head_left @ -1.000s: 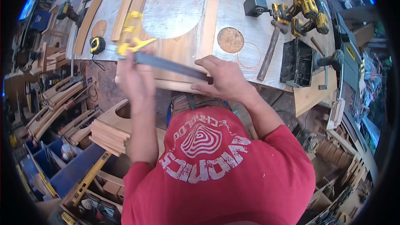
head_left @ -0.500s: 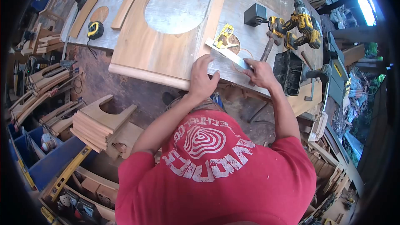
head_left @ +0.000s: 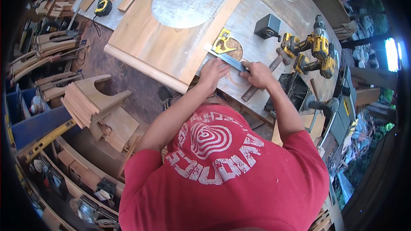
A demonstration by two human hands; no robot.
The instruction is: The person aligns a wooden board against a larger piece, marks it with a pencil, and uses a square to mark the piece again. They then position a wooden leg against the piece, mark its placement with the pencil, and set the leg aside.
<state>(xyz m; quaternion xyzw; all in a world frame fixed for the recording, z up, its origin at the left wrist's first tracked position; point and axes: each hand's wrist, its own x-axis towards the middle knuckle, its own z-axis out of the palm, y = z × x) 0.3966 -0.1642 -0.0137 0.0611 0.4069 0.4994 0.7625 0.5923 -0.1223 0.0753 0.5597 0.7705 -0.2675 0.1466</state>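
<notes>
1. Closest in, we're seeing the red shirt [head_left: 222, 162], with both forearms reaching ahead over the worktop [head_left: 248, 15].
2. Here's the right hand [head_left: 259, 75]: we're pinching one end of the combination square [head_left: 227, 58] between thumb and fingers.
3. Across from it, the left hand [head_left: 212, 73] is curling its fingers at the near edge of the blade [head_left: 233, 62]; gripping or merely resting, we're not managing to tell.
4. The combination square is lying just ahead of both hands, its yellow head [head_left: 222, 41] sitting beyond the left fingertips, near the right edge of the wooden panel [head_left: 147, 38].
5. Handling call: we're judging it light and stiff, the smooth blade probably slipping through loose fingers; we're favouring the chunky head for the surest hold.
6. Farther out, the hammer [head_left: 276, 63] is running past the right hand, and the drills [head_left: 320, 45] are resting beyond, well to its right.
</notes>
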